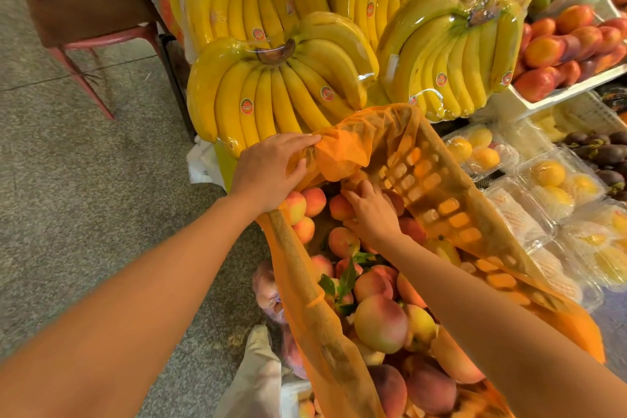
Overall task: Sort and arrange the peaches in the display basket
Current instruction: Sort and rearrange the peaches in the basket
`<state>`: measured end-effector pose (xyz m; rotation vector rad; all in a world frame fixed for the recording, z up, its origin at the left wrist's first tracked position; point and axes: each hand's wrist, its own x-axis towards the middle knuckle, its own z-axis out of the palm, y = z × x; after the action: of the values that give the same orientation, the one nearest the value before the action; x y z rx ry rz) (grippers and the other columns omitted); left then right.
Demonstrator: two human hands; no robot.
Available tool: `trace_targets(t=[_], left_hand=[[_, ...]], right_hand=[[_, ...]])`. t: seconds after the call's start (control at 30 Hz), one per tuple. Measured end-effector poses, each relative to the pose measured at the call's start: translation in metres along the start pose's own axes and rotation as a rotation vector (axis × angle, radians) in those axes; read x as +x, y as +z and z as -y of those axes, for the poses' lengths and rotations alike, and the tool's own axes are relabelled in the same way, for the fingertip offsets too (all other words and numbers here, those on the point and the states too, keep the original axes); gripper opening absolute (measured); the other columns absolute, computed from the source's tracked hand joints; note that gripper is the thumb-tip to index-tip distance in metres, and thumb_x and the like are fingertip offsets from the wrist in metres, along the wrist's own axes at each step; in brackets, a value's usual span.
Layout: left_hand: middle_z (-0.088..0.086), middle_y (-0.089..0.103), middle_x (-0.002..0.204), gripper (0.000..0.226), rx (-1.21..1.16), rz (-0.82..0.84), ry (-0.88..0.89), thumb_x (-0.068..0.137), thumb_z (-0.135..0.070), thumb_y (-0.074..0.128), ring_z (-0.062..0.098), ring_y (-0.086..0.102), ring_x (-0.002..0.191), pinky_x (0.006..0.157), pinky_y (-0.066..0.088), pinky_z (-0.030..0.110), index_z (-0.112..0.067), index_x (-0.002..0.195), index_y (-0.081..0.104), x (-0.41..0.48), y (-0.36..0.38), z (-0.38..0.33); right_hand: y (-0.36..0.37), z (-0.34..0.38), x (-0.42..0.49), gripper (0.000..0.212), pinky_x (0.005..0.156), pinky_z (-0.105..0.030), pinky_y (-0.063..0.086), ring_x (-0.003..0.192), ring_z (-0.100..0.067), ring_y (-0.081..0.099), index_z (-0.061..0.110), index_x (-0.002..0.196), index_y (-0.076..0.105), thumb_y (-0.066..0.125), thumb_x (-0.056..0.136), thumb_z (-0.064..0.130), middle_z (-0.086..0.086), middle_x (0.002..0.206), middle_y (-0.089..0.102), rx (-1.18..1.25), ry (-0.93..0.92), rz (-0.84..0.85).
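A display basket [437, 193] lined with sheer orange mesh [342, 153] holds several pink-yellow peaches [380, 322], some with green leaves. My left hand [268, 170] grips the bunched mesh at the basket's far left corner and holds it up. My right hand [371, 210] reaches down into the far end of the basket, fingers curled over a peach [341, 207] there. Whether it lifts the peach is unclear. Both forearms cross the lower part of the view.
Wrapped banana bunches [281, 85] are stacked just behind the basket. Clear clamshells of yellow fruit [546, 180] lie to the right, mangoes in a white tray [570, 44] beyond. A red-legged stool [84, 10] stands on the stone floor at left. White bag [254, 377] below.
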<state>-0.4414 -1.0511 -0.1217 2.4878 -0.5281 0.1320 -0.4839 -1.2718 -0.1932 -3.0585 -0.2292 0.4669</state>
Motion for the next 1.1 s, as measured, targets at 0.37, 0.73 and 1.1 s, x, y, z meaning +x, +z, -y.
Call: trace_targets(t=[0.37, 0.73, 1.1], left_hand=[[-0.013, 0.058, 0.131, 0.041, -0.015, 0.0, 0.005, 0.092, -0.029, 0.052, 0.01, 0.055, 0.119, 0.083, 0.055, 0.039, -0.037, 0.132, 0.055, 0.001, 0.002, 0.004], [-0.012, 0.058, 0.131, 0.041, -0.008, 0.0, 0.002, 0.092, -0.026, 0.053, 0.013, 0.056, 0.118, 0.083, 0.054, 0.038, -0.037, 0.132, 0.055, 0.001, 0.002, 0.003], [-0.012, 0.058, 0.132, 0.043, 0.027, 0.008, -0.003, 0.093, -0.025, 0.054, 0.014, 0.055, 0.118, 0.082, 0.053, 0.036, -0.038, 0.134, 0.053, -0.001, 0.001, -0.001]], right_hand=[[0.009, -0.003, 0.014, 0.052, 0.086, -0.046, 0.042, 0.109, -0.036, 0.046, 0.016, 0.122, 0.06, 0.073, 0.077, 0.039, -0.014, 0.122, 0.047, -0.051, -0.023, -0.22], [-0.005, -0.009, -0.009, 0.051, 0.079, -0.039, 0.046, 0.1, -0.028, 0.059, 0.014, 0.122, 0.051, 0.063, 0.086, 0.048, -0.006, 0.111, 0.06, 0.158, -0.08, 0.018], [-0.001, 0.001, -0.03, 0.055, 0.085, -0.036, 0.035, 0.104, -0.024, 0.049, 0.017, 0.118, 0.057, 0.063, 0.078, 0.055, -0.003, 0.103, 0.065, -0.088, -0.129, 0.157]])
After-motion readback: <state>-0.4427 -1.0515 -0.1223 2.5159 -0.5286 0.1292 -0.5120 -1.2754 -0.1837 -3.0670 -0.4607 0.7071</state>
